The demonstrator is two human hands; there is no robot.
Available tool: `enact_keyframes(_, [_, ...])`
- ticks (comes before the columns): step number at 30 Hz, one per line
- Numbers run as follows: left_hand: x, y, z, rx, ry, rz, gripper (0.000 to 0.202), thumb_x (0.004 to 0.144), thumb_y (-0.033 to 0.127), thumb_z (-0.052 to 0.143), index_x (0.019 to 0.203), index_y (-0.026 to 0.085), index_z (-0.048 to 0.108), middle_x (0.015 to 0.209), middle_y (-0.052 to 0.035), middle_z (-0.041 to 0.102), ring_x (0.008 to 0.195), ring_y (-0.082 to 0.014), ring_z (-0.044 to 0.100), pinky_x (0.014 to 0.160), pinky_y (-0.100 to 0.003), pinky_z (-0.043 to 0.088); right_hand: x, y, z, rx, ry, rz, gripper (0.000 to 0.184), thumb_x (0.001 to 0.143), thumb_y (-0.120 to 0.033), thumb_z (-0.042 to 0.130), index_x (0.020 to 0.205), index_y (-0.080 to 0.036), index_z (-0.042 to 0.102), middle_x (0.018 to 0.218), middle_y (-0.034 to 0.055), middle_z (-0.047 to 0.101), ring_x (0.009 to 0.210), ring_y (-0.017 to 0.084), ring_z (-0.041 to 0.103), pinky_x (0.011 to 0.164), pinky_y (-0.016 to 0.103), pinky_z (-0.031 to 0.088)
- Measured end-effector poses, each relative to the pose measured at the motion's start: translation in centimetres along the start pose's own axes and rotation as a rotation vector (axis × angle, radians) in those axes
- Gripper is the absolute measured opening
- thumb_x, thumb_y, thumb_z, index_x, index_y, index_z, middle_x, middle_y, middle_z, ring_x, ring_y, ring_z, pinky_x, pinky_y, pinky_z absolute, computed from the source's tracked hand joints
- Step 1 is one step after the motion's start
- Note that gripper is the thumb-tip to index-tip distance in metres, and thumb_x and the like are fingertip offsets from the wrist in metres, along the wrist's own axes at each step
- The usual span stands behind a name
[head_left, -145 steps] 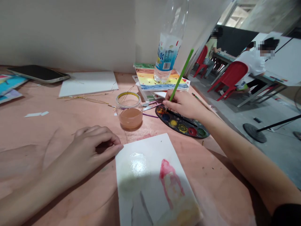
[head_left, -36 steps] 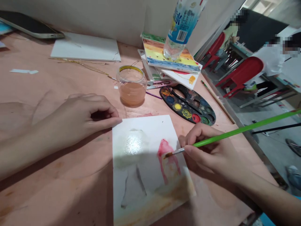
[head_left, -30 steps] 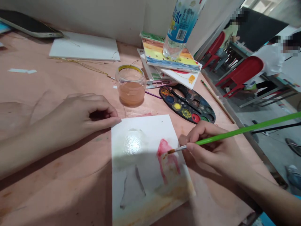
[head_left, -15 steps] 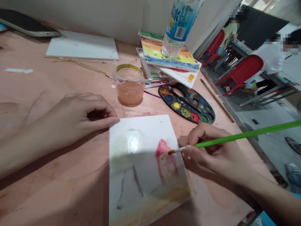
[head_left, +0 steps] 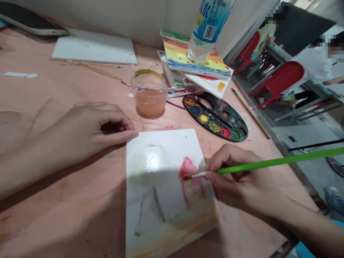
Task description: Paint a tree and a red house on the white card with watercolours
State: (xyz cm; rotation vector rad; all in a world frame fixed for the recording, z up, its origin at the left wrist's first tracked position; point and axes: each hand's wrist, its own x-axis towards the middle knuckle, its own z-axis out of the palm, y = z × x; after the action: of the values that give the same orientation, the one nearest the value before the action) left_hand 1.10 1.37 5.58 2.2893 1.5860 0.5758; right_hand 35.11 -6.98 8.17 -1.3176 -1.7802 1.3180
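Note:
A white painting board (head_left: 172, 150) lies flat before me, with a pale green patch, two grey lines, a small pink-red house shape and an ochre band along its bottom. At its top left corner, the thumb and curled fingers of my left hand (head_left: 104, 123) hold the edge. My right hand (head_left: 239, 175) pinches a green-handled paintbrush (head_left: 268, 163) low down, close to its metal collar. The brown bristles touch the pink house. Behind the board stand a clear jar (head_left: 149, 96) of cloudy orange-brown water and a black oval paint palette (head_left: 228, 120) with several colour wells.
A water bottle (head_left: 208, 28) stands on stacked painted boards (head_left: 185, 53) at the back. A blank white board (head_left: 94, 46), thin gold twigs (head_left: 91, 70) and a phone (head_left: 32, 23) lie at the back left. Beyond the table's right edge, people sit near red chairs (head_left: 285, 80).
My right hand has shifted the brush tip slightly left across the pink house. My left hand keeps its place at the board's corner. The view has tilted a little.

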Motion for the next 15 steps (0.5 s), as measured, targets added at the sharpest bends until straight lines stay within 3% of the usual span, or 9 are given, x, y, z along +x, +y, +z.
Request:
enact_keyframes(5, [0.00,0.14,0.02,-0.007,0.014,-0.017,0.054,0.082,0.076,0.050,0.074,0.028,0.073,0.081,-0.0009,0.076,0.076,-0.0229,0.066,0.072,-0.037,0.045,-0.07,-0.53,-0.01,-0.020,0.038,-0.038,0.021,0.091,-0.014,0.075,0.079,-0.024,0.061,0.066,-0.0052,0.058,0.053,0.010,0.047,0.046,0.023,0.033])
enact_keyframes(10, [0.16,0.64,-0.14,-0.012,-0.012,-0.027,0.047,0.080,0.071,0.054,0.073,0.028,0.073,0.080,-0.0019,0.077,0.074,-0.0238,0.067,0.070,-0.037,0.045,-0.22,-0.41,-0.14,0.002,0.003,-0.009,0.020,0.089,-0.013,0.074,0.081,-0.025,0.059,0.067,-0.0040,0.058,0.055,0.012,0.052,0.047,0.025,0.037])
enact_keyframes(15, [0.15,0.60,-0.13,-0.015,0.000,-0.025,0.046,0.079,0.070,0.055,0.072,0.029,0.073,0.081,-0.0021,0.077,0.075,-0.0250,0.067,0.072,-0.039,0.046,-0.14,-0.53,-0.28,-0.086,0.052,-0.062,0.020,0.094,-0.017,0.070,0.079,-0.025,0.059,0.067,-0.0034,0.060,0.053,0.012,0.050,0.046,0.025,0.035])
